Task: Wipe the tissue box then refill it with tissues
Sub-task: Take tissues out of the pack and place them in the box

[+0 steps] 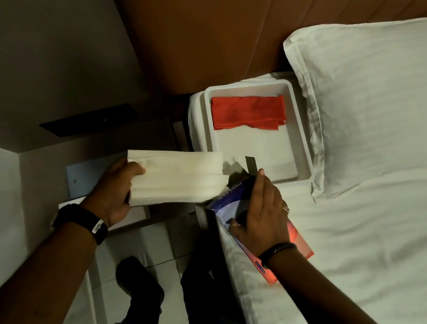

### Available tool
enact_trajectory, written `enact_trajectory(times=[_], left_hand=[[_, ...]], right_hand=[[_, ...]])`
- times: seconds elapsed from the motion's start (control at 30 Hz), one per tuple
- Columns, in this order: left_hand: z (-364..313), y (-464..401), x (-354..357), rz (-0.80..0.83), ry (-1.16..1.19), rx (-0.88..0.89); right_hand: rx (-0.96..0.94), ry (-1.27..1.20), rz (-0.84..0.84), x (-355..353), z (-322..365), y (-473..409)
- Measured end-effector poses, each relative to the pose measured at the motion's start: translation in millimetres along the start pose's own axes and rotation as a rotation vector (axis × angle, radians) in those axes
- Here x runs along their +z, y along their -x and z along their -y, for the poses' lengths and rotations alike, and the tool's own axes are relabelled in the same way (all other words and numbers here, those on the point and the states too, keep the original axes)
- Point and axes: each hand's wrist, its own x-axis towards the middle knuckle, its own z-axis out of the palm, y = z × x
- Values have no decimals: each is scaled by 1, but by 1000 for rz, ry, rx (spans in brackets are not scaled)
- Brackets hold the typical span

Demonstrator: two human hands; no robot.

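Observation:
My left hand (115, 194) grips a thick white stack of tissues (179, 179) by its left end and holds it level above the gap between bed and side table. The stack's right end meets the open mouth of a blue and red tissue packet (295, 235), which lies on the bed edge. My right hand (261, 218) holds that packet from above, fingers curled round its open end. Behind them the white tissue box (300, 133) lies open on the bed, with a folded red cloth (249, 111) inside its far half.
A white pillow (379, 100) lies right of the box on the white bed sheet (370, 249). A brown headboard (242, 20) is behind. A side table with white items (90, 173) is on the left. My legs and a shoe (135, 280) stand on the tiled floor.

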Motion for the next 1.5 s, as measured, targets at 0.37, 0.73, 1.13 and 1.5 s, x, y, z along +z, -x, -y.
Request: enact_trajectory(times=[0.37,0.73,1.13,1.5], left_hand=[[-1,-10,-22,5,88,22],[-6,-19,-44,-27,217,43],[-1,-21,-53,10,289,37],[11,-24,-53,28,295,24]], right_hand=[[2,168,86,17,33,-14],[-251,235,-81,1,20,-31],[-257,398,204,36,14,-13],[-387,521,218,15,-42,12]])
